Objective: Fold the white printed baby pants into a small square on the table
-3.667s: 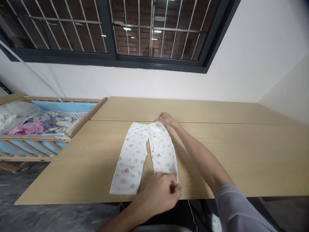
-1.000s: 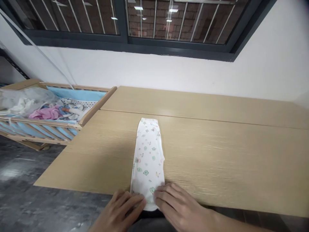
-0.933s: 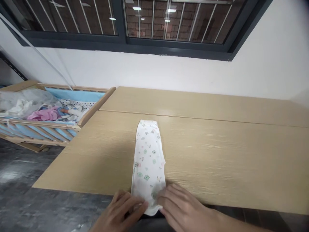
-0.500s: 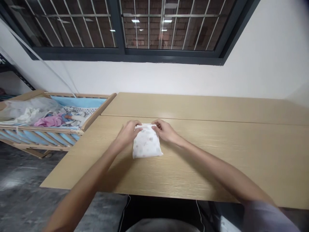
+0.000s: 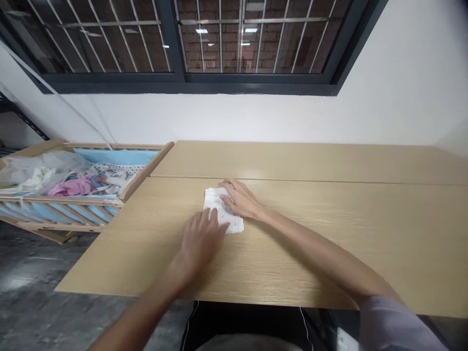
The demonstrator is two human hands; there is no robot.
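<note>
A small folded pair of white baby trousers (image 5: 219, 205) with a little green and pink print lies on the light wooden table (image 5: 329, 234), near its middle seam. My right hand (image 5: 239, 199) rests flat on the far right part of the bundle, fingers stretched out. My left hand (image 5: 201, 239) lies flat over the bundle's near left corner, fingers together and extended. Both hands press down on the cloth; neither grips it.
A wooden baby cot (image 5: 109, 200) with blue lining stands against the table's left side, filled with loose clothes (image 5: 69, 181) in white, pink and blue. A white wall and a barred window (image 5: 183, 44) lie behind the table. Grey floor at the left.
The trousers went from spread flat, to a long strip, to a small bundle. Since half a second ago my left hand slid from the far edge to the near corner.
</note>
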